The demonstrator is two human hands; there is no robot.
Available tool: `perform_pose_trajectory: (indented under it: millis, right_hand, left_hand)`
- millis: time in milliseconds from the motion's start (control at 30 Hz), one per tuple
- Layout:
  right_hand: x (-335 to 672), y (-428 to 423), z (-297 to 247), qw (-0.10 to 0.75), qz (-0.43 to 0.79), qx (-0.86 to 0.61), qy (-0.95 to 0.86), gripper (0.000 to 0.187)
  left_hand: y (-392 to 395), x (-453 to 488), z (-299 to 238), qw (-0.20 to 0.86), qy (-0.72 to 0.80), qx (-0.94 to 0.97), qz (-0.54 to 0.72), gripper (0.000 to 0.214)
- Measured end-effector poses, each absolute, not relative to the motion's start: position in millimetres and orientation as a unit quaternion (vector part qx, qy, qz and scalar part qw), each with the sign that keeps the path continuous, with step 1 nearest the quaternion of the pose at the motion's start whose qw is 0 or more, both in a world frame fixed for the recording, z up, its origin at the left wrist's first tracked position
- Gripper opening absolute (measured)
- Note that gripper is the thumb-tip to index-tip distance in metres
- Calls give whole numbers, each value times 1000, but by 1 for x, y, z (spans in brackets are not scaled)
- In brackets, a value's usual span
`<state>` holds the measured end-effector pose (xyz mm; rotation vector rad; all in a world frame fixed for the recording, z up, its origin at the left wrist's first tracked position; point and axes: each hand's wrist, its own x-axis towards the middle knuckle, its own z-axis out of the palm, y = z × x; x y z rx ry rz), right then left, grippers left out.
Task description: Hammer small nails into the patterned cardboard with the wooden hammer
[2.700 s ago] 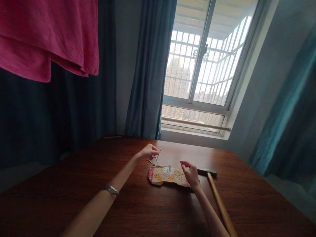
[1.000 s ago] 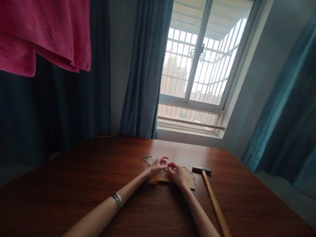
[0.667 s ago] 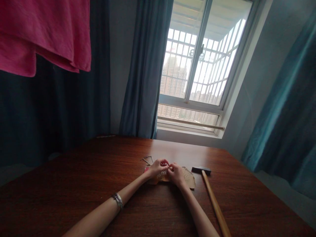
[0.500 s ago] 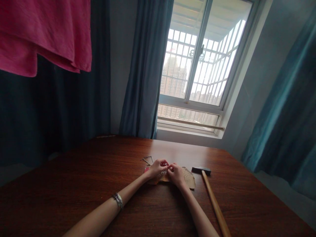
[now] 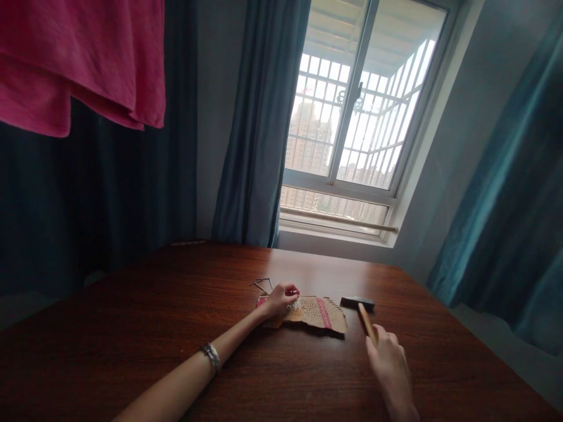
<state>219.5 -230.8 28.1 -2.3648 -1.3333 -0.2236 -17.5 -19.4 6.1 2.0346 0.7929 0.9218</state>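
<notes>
My R hand (image 5: 389, 360) has its grip round the hammer (image 5: 366, 320), lower R of frame; L hand (image 5: 280, 298) is over the cardboard (image 5: 310, 311), lower ctr, can't tell its grip. Nails (image 5: 260, 282) lie nearby.

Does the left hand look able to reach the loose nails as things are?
Probably yes: the nails lie close beside the left hand, and nothing visible blocks the way, though its fingers are curled over the cardboard.

My bare, outstretched left forearm (image 5: 176, 382) slants from near left toward far, my left hand (image 5: 281, 299) bent-fingered; my bare right hand (image 5: 389, 358), nearer, grips, thumb leftmost.
</notes>
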Motion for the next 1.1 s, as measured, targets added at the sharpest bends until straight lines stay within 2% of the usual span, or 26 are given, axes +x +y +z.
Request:
perform_pose_trajectory:
  millis: [133, 233, 333, 467, 633, 733, 800, 900, 1100]
  right_hand:
    - [213, -269, 1, 162, -112, -881, -430, 44]
    - [209, -277, -8, 139, -122, -872, -453, 37]
    - [215, -277, -6, 163, -85, -855, -485, 29]
    - [223, -274, 10, 235, 17, -845, -480, 30]
    - [202, -272, 36, 469, 223, -721, -459, 36]
    - [177, -271, 50, 557, 360, -626, -409, 44]
    - [162, -270, 58, 572, 443, -573, -386, 44]
    - [145, -268, 67, 550, 517, -527, -390, 43]
    - [129, -262, 70, 554, 535, -503, -392, 40]
  left_hand:
    - [-20, -17, 6, 382, 316, 789, 364, 21]
    - [-20, -16, 6, 386, 319, 785, 365, 20]
    - [-22, -16, 8, 386, 319, 784, 366, 20]
    - [-25, -17, 11, 388, 326, 783, 362, 19]
    - [-25, -17, 11, 389, 323, 783, 362, 19]
    - [-25, -18, 10, 385, 326, 784, 362, 18]
    - [-26, -18, 11, 374, 334, 786, 361, 18]
    - [-27, -19, 12, 357, 335, 792, 364, 20]
    - [-28, -19, 12, 345, 339, 796, 363, 20]
